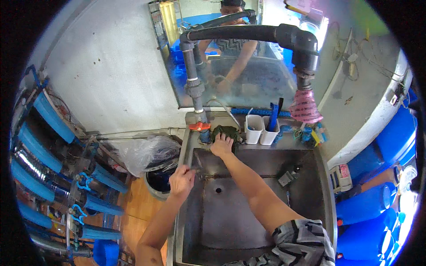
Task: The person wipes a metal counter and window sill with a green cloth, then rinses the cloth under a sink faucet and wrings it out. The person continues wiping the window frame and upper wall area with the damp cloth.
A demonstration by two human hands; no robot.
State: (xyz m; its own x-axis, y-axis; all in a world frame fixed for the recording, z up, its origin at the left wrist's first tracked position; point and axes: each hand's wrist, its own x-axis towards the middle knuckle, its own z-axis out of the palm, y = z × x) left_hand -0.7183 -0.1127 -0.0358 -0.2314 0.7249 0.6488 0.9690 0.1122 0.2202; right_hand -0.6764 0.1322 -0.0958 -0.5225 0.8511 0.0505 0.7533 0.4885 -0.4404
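At the back left of the steel sink, my right hand lies on a bunched dark green cloth on the ledge. Its fingers are spread over the cloth, not visibly closed around it. My left hand hovers above the sink's left rim with curled fingers. A blurred grey patch shows by its fingertips, and I cannot tell whether the hand holds anything. Just left of the cloth stands a pipe valve with a red handle. To its right are two white plastic cups, one holding a blue-handled tool.
A black pipe arches over the sink, ending in a pink-wrapped outlet. Behind hangs a mirror. Blue jugs stand right, by another person's arm. Left are a bucket and blue filter housings.
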